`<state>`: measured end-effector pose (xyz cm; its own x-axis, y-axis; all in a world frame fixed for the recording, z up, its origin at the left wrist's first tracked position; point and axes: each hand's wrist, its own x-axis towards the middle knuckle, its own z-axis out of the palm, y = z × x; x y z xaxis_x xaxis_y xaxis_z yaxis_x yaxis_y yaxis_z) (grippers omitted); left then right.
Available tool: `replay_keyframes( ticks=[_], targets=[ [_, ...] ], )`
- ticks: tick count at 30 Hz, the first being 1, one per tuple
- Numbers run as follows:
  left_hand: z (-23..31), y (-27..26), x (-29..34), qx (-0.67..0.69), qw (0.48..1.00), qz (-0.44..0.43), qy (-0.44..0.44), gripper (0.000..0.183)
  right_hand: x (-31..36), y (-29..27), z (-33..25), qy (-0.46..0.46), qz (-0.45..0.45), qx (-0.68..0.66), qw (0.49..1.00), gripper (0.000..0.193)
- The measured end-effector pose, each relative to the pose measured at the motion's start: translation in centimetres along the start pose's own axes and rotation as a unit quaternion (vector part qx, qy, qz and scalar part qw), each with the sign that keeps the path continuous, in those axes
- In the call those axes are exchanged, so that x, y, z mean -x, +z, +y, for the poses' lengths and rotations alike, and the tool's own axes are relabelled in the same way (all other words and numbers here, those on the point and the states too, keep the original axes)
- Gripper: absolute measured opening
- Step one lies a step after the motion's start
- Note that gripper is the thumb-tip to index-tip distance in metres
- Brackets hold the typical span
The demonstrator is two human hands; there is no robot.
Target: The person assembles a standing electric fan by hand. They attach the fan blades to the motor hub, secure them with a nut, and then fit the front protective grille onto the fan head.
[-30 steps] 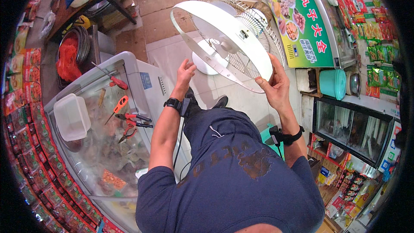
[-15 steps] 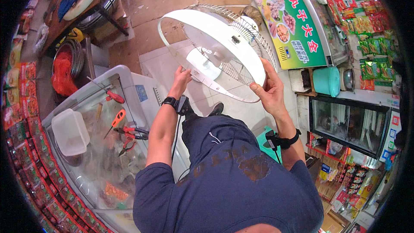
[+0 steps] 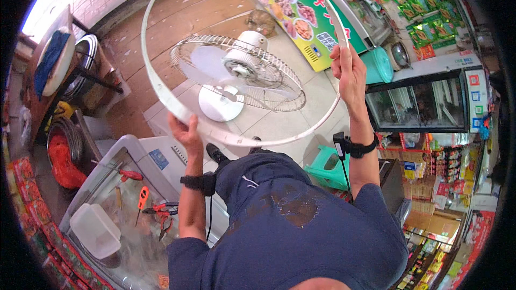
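Note:
Between my hands I hold up a large white fan guard ring, tilted and clear of the fan. The fingers of my left hand are closed on its lower left edge. My right hand grips its right side, thumb and fingers wrapped round the rim. Seen through the ring, a white electric fan stands on the floor beyond my feet. Its wire cage lies tilted around pale blades, above a round white base.
At left, a glass-topped freezer bears an orange-handled screwdriver, red-handled pliers and a white plastic tub. A green stool stands by my right leg. A teal bucket and a glass-fronted fridge are at right.
The ring has come away from around the wire cage and risen, with both hands still on it. The fan now shows separately behind it. My view has turned to the right.

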<state>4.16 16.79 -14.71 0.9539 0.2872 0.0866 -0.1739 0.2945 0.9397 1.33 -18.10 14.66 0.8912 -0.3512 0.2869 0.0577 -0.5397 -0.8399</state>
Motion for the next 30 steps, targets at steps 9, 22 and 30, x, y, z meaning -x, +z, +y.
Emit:
replay_keyframes(
  ticks=[9,22,30],
  targets=[
    [9.3,1.2,-0.1,-0.006,0.999,0.026,0.029,0.065,-1.2,-2.0,3.2,0.135,-0.012,-0.108,0.985,0.057],
    [12.9,2.4,0.3,0.058,0.993,-0.011,0.100,0.050,-1.0,-2.8,4.3,0.168,-0.039,-0.149,0.974,0.063],
    [10.5,2.4,0.2,0.073,0.996,0.013,0.043,0.037,-1.2,-2.8,4.4,0.161,-0.024,-0.116,0.980,0.062]
  ],
)
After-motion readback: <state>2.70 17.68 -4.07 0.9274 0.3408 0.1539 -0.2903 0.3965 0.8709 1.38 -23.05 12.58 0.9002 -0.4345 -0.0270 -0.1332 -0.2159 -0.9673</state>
